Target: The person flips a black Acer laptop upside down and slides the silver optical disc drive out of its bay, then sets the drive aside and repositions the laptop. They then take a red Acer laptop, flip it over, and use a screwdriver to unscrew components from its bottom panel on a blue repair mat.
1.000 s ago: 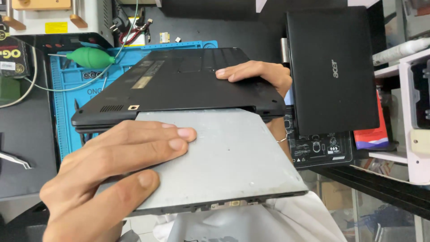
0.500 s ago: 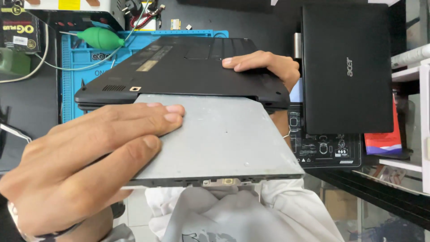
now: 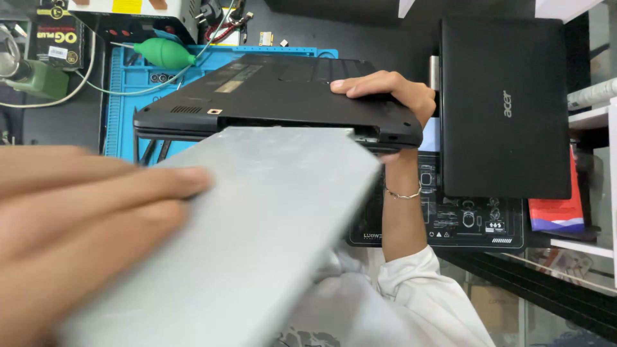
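A black laptop [image 3: 276, 96] is held bottom side up above a blue work mat [image 3: 128, 90]. My right hand [image 3: 385, 90] grips its right corner, fingers on top. A flat grey metal drive [image 3: 270, 212] sticks out of the slot in the laptop's near side, with only its far end at the opening. My left hand [image 3: 83, 238], large and blurred close to the camera, holds the drive's near left part with its fingers lying on top.
A second black laptop [image 3: 504, 109], shut, lies at the right on a black mat with white drawings [image 3: 463, 225]. A green rubber air blower [image 3: 164, 53] and cables sit at the back left. A shelf with a red book [image 3: 556, 212] stands at the far right.
My left hand has drawn the grey drive further out of the laptop toward the camera. The right hand keeps its grip on the laptop's corner.
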